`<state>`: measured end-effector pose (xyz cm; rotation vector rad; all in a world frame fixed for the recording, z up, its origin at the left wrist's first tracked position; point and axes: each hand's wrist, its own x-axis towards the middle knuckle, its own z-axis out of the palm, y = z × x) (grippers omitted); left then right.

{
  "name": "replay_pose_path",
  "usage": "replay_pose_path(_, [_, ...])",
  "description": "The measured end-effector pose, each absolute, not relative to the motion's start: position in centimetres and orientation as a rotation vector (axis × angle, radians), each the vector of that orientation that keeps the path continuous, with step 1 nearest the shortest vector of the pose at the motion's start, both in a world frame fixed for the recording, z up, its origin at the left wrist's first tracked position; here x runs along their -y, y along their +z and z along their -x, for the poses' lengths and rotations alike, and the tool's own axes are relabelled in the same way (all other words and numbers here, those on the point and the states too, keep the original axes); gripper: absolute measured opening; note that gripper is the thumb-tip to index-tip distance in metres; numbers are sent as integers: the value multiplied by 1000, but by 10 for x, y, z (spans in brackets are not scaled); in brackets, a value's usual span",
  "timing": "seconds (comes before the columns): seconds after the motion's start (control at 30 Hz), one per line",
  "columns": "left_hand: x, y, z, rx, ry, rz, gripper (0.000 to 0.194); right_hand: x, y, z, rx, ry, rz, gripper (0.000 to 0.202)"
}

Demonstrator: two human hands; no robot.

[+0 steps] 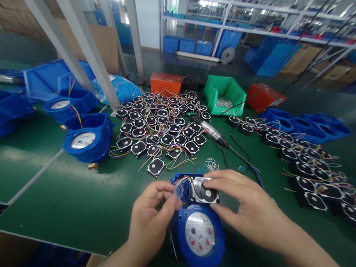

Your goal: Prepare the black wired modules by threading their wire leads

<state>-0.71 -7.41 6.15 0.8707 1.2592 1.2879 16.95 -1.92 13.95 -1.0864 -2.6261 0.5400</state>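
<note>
A blue water meter (218,250) with a round white dial (200,233) sits in front of me at the table's near side. My right hand (243,203) grips a black-and-white motor module (208,194) at the meter's open upper compartment, fingers on top and thumb at its lower edge. Coloured wires (179,182) curve from the module towards my left hand (156,211). That hand is closed in a pinch at the compartment's left side, apparently on the wires; its fingertips partly hide them. Loose wire ends (172,245) hang below it.
Many similar modules (155,166) lie heaped beyond the meter, and more stand in rows at right (313,200). An electric screwdriver (213,132), screws (212,165), a green bin (225,92) and an orange box (165,84) lie behind. Other blue meters (87,139) stand left.
</note>
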Motion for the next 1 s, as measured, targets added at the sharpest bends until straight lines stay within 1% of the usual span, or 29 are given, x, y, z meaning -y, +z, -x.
replay_pose_path(0.3, [75,62,9,-1252,1293,-941,12,16,133,-169,2670,499,1125,30])
replay_pose_path(0.6, [76,61,8,-1260,1263,-990,12,14,133,-166,2768,574,1164,26])
replay_pose_path(0.73, [74,69,18,-1305,1165,-1213,12,14,134,-167,2819,536,1202,21])
replay_pose_path(0.8, [66,79,29,-1375,1119,-1423,13,14,133,-170,2721,517,1260,22])
replay_pose_path(0.9, [41,94,40,-1489,1076,-1654,17,9,124,-174,2458,567,1467,27])
replay_pose_path(0.97, [19,100,39,-1501,960,-1774,22,3,115,-174,2323,752,1639,39])
replay_pose_path(1.0, [7,101,35,-1465,842,-1861,26,1,111,-173,2272,896,1711,45])
